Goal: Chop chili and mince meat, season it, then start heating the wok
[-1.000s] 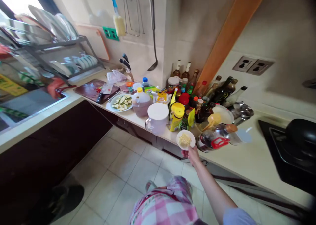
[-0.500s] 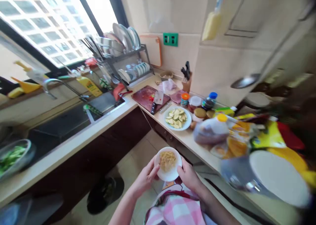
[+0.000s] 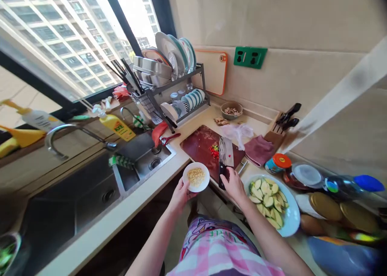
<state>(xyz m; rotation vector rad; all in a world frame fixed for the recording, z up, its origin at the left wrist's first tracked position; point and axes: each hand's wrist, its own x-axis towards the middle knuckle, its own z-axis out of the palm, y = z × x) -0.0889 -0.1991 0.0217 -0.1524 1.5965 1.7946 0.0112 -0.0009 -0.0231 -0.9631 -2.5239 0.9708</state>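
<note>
My left hand (image 3: 180, 195) holds a small white bowl (image 3: 205, 184) by its rim, with pale chopped bits (image 3: 196, 176) inside. The bowl is just off the front edge of a dark red cutting board (image 3: 196, 143). On the board lies a cleaver (image 3: 227, 150), its blade pointing away from me. The fingers of my right hand (image 3: 235, 185) are closed round its black handle. Chopped red and green pieces (image 3: 214, 150) sit left of the blade. To the right of my right hand stands a pale blue plate (image 3: 294, 219) of sliced green-skinned vegetable.
At left is a sink (image 3: 90, 191) with a faucet (image 3: 78, 132). A dish rack (image 3: 181, 79) stands in the corner. Behind the board are a small bowl (image 3: 231, 110), a plastic bag (image 3: 238, 134) and a knife block (image 3: 274, 135). Jars (image 3: 306, 175) line the right.
My view has moved nearer the board. My right hand has let go of the bowl and taken the cleaver's handle; the bowl is now in my left hand only.
</note>
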